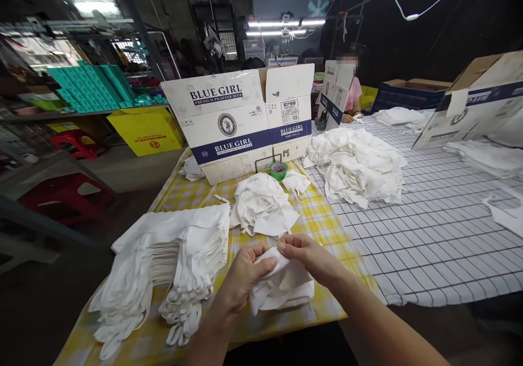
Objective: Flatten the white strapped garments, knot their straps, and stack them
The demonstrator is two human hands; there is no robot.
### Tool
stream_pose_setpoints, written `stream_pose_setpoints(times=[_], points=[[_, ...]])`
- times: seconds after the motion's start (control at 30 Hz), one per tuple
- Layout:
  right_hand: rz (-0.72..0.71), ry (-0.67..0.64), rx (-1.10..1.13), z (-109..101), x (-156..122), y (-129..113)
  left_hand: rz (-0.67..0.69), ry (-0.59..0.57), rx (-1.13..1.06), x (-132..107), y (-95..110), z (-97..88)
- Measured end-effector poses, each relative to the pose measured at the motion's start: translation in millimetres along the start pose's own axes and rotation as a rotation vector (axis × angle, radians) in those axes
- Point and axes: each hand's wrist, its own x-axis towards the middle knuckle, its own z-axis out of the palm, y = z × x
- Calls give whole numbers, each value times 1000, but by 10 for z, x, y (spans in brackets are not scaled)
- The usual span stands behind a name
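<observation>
Near the table's front edge, a white fabric piece [281,281] is pinched in both hands. My left hand [249,268] grips its left side between thumb and fingers. At its upper edge, my right hand [300,249] closes thumb against forefinger, close to the left fingertips. More folded white cloth shows under the piece. To the left lies a thick stack of white fabric pieces with strap loops [188,246] hanging toward me. Just beyond my hands sits a loose heap of white cloth pieces [263,202].
A white and blue carton [237,121] stands behind the heap, with a green tape roll [278,170] before it. A larger white cloth pile [359,164] covers part of the grid-patterned table [408,246]. Another person [353,91] sits at the far side. Red stools [67,194] stand left.
</observation>
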Motion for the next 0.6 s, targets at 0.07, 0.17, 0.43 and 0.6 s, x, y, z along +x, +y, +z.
stream_pose_setpoints(times=[0.07, 0.17, 0.43, 0.6], points=[[-7, 0, -25, -15, -12, 8, 12, -30, 46, -16, 13, -15], [-22, -23, -127, -99, -100, 6, 18, -116, 192, 14, 11, -120], [-2, -304, -422, -398, -591, -186, 378, 210, 1111, 866, -351, -285], [-62, -182, -468, -567, -907, -216, 599, 86, 1606, 1476, -591, -135]])
